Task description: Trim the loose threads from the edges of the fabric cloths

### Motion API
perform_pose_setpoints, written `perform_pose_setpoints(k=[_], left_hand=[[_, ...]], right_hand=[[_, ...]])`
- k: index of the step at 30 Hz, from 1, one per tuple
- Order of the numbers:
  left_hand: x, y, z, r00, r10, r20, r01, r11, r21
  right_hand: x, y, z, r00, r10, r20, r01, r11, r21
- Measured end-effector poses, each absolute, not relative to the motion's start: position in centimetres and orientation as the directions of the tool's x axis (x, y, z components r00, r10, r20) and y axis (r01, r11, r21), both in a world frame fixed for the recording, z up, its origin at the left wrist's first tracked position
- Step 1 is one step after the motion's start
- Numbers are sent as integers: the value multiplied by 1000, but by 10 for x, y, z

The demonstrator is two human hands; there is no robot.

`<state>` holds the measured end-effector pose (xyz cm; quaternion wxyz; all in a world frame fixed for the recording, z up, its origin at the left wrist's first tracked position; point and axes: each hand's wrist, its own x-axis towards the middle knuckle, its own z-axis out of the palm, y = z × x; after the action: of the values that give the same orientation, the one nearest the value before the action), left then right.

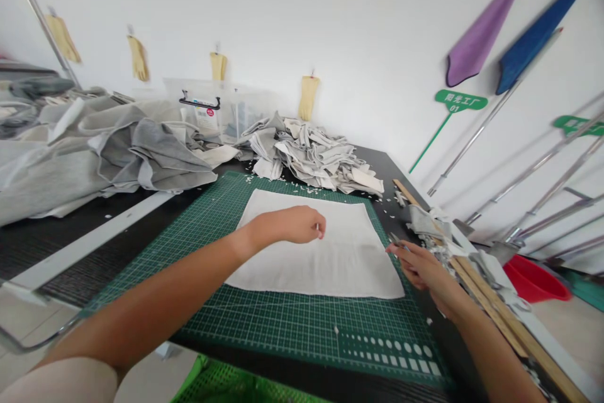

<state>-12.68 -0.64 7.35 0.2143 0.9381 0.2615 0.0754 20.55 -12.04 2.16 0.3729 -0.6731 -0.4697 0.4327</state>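
Observation:
A white rectangular cloth [349, 264] lies flat on a green cutting mat [283, 321] with a printed grid. My left hand [304, 224] hovers over the middle of the cloth, fingers curled into a pinch. A tiny pale bit shows at the fingertips, too small to name. Beside the cloth's right edge, my right hand [419, 268] is closed around small metal scissors [399, 243], whose blades point toward the upper left. Their handles are mostly hidden by the fingers.
Behind the mat lie a heap of grey-white cloth pieces [311, 151] and scattered scraps. Larger grey fabric [141, 145] is piled left, near a clear plastic box [202, 110]. Wooden strips [491, 305] line the right edge. A green basket [212, 384] sits below; a red basin [538, 280] stands right.

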Motion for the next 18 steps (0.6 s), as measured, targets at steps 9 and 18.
perform_pose_setpoints(k=[9, 18], left_hand=[[21, -42, 16, 871, 347, 347, 234, -916, 326], [24, -44, -12, 811, 414, 413, 272, -893, 360]], right_hand=[[225, -134, 13, 266, 960, -90, 467, -210, -859], [224, -136, 15, 198, 971, 137, 684, -37, -729]])
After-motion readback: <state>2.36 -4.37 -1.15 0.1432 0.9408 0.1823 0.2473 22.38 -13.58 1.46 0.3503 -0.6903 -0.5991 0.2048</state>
